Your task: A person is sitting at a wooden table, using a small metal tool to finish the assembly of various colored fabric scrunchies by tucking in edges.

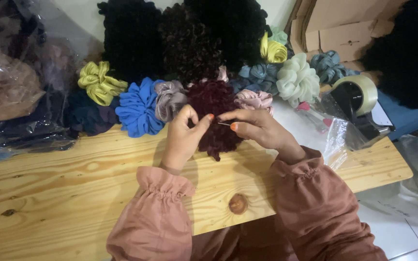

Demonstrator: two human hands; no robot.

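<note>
Maroon, frilly fabric bunched into a scrunchie (215, 121) sits at the middle of what we see, resting on the far half of the pale pine tabletop (64, 193), and we place everything else from it. Our left hand (182, 137) presses against its left side, thumb and forefinger pinched narrowly together over the ruffles. Our right hand (257, 128) comes in from its right, the fingers closed on a thin metal needle (224, 124) whose tip points into the maroon cloth; both hands touch the scrunchie. Dusty-pink gathered sleeves (160, 217) cover both wrists just nearer to us than the scrunchie.

Left of it lie a mauve satin scrunchie (169, 99), then a bright blue ruffled scrunchie (139, 107), and farther left an olive-yellow satin scrunchie (100, 83). Behind it rise big dark curly scrunchies (189, 43). Right of it lie a pale pink scrunchie (253, 99) and a mint-white puffy scrunchie (297, 79), with a tape dispenser holding a roll of clear tape (359, 96) well beyond those. Far to the left, clear plastic bags of dark cloth (15, 92) are heaped at the table's edge.
</note>
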